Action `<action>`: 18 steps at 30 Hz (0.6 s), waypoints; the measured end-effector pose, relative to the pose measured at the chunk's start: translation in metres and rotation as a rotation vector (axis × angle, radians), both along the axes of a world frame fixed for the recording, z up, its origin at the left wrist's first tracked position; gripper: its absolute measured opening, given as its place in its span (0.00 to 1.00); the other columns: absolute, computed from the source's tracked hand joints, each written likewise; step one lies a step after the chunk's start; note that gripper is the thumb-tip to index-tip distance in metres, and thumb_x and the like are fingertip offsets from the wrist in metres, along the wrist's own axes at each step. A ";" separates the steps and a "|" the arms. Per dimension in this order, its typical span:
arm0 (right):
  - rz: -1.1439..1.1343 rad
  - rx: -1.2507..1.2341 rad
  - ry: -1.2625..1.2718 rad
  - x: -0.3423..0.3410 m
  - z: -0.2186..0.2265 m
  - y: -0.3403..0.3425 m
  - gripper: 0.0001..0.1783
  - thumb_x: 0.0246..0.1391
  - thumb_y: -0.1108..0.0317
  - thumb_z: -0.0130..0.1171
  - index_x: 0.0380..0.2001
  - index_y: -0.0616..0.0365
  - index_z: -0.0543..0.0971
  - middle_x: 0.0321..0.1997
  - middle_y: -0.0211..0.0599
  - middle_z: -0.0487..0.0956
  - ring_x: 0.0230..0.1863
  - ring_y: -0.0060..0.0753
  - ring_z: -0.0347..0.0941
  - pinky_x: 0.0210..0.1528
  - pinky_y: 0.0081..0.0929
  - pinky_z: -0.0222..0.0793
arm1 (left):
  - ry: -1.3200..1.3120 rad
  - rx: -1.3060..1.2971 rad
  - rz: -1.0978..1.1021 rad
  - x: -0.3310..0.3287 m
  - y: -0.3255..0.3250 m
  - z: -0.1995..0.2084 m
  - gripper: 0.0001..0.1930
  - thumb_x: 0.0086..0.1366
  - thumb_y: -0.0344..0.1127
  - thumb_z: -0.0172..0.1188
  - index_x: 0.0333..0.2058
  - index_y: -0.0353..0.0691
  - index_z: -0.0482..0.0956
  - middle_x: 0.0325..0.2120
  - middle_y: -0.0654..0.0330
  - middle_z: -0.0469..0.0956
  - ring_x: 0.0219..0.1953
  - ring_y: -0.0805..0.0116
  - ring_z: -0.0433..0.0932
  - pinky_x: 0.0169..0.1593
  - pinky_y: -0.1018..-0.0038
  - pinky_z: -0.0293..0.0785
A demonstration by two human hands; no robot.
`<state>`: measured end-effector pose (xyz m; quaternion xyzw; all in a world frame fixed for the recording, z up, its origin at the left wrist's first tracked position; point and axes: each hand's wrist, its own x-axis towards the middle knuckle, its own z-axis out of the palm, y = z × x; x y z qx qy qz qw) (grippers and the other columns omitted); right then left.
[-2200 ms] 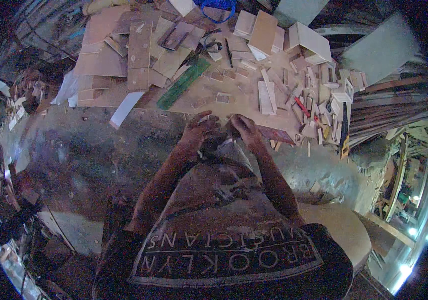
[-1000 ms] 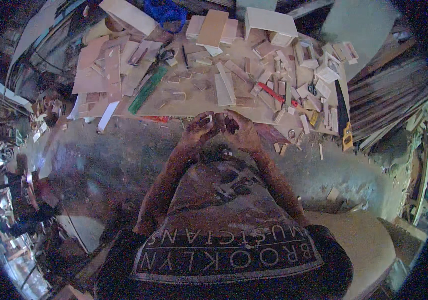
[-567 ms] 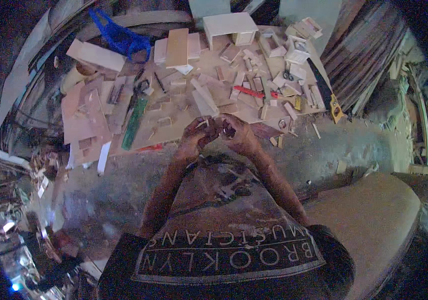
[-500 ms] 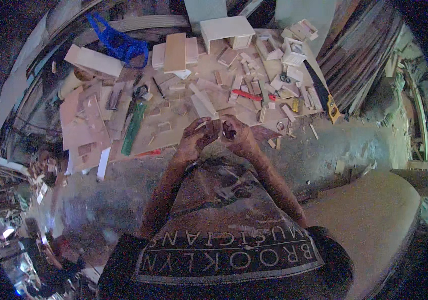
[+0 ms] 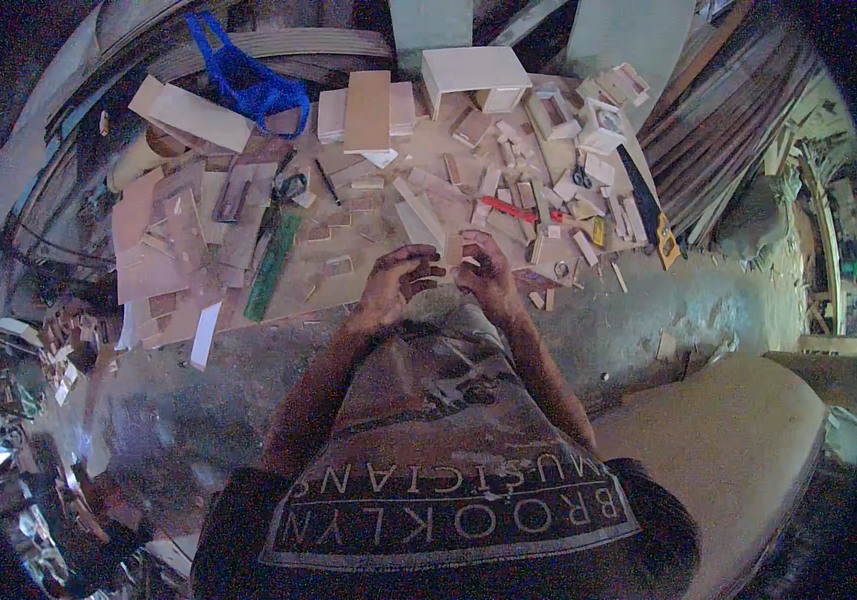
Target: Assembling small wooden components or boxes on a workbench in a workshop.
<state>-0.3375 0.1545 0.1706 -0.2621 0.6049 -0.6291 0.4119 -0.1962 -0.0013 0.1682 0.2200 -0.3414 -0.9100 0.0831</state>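
My left hand (image 5: pixel 396 284) is held at the near edge of the work board, fingers bent and spread apart, with nothing visible in it. Just to its right, my right hand (image 5: pixel 488 276) has its fingers curled loosely and apart. No held thing shows there either. A narrow gap separates the two hands. Right beyond them lies a pale wood strip (image 5: pixel 420 215), its near end close to my fingertips. Around it on the board are several small wood offcuts and a red-handled tool (image 5: pixel 508 209).
A low board (image 5: pixel 278 285) bears a green ruler (image 5: pixel 273 266), a black pen (image 5: pixel 327 181), scissors (image 5: pixel 581 177) and a handsaw (image 5: pixel 645 195). Behind stand a small white wooden table (image 5: pixel 475 68), stacked planks (image 5: pixel 367 112) and a blue bag (image 5: pixel 248 85). A tan curved panel (image 5: pixel 728 440) lies at right.
The small wood piece seen between my fingers before no longer shows. My hands have drawn slightly apart and their fingers have loosened. The whole view has shifted a little.
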 end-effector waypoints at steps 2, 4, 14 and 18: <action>0.011 -0.075 0.106 -0.008 -0.002 -0.004 0.30 0.51 0.76 0.59 0.57 0.51 0.63 0.48 0.33 0.72 0.42 0.25 0.68 0.42 0.24 0.66 | 0.008 0.004 0.010 -0.007 0.001 0.002 0.16 0.64 0.29 0.50 0.51 0.37 0.70 0.46 0.54 0.76 0.45 0.56 0.78 0.46 0.68 0.76; 0.034 -0.139 0.158 -0.020 -0.001 -0.004 0.30 0.51 0.77 0.59 0.58 0.51 0.63 0.49 0.34 0.71 0.44 0.26 0.68 0.44 0.25 0.66 | 0.056 -0.013 0.089 -0.019 0.004 0.006 0.16 0.64 0.27 0.52 0.51 0.37 0.69 0.40 0.54 0.77 0.42 0.60 0.79 0.41 0.71 0.76; -0.115 -0.164 -0.537 -0.114 0.003 0.027 0.33 0.51 0.80 0.56 0.60 0.52 0.61 0.52 0.32 0.71 0.49 0.29 0.69 0.46 0.25 0.67 | -0.065 -0.032 0.107 -0.122 0.043 -0.001 0.16 0.64 0.30 0.56 0.51 0.40 0.70 0.28 0.61 0.76 0.29 0.72 0.75 0.29 0.77 0.70; -0.031 -0.147 -0.286 -0.166 0.014 0.037 0.36 0.50 0.79 0.55 0.61 0.51 0.56 0.54 0.34 0.71 0.48 0.26 0.70 0.41 0.21 0.67 | -0.204 -0.422 -0.069 -0.159 0.062 0.004 0.14 0.63 0.34 0.59 0.47 0.39 0.74 0.23 0.63 0.75 0.27 0.77 0.72 0.29 0.78 0.68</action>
